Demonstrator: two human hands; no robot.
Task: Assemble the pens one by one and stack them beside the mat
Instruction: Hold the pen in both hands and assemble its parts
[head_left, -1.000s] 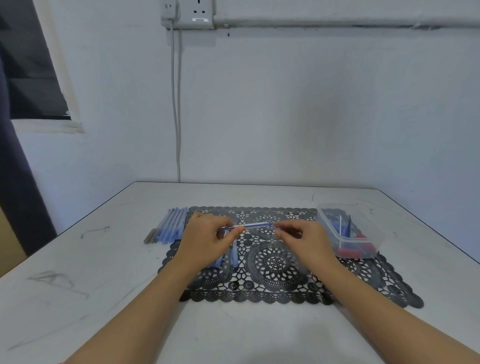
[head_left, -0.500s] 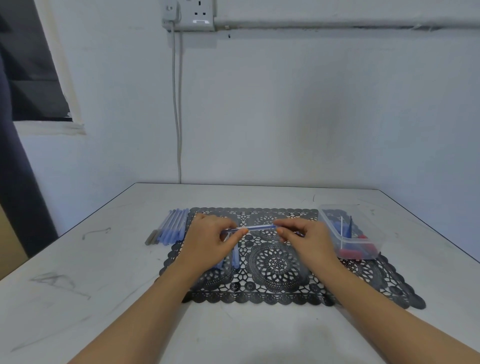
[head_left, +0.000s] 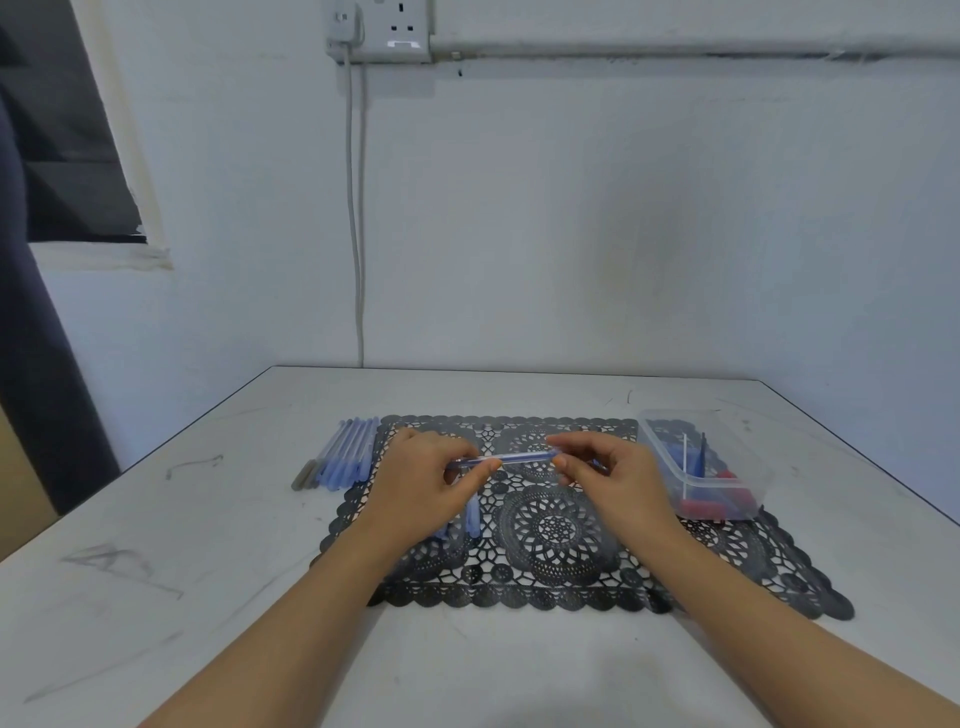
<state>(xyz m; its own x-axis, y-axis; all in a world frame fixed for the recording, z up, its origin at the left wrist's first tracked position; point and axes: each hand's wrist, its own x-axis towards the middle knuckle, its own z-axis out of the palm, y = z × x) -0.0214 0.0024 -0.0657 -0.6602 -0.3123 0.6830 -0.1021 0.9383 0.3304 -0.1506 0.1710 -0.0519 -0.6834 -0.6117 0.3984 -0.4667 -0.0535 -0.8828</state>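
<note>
A clear blue pen barrel (head_left: 511, 458) is held level over the black lace mat (head_left: 550, 525). My left hand (head_left: 423, 486) pinches its left end and my right hand (head_left: 613, 480) pinches its right end. A row of several finished blue pens (head_left: 345, 457) lies on the table just left of the mat. Loose blue pen caps (head_left: 471, 517) lie on the mat under my left hand, partly hidden by it.
A clear plastic box (head_left: 698, 470) with red and dark pen parts stands on the mat's right side. The white table (head_left: 208, 545) ends at a wall behind, where a cable hangs from a socket (head_left: 382, 31).
Both hands have kept their hold on the barrel. My right hand has shifted slightly left along it; the pen stays level above the mat.
</note>
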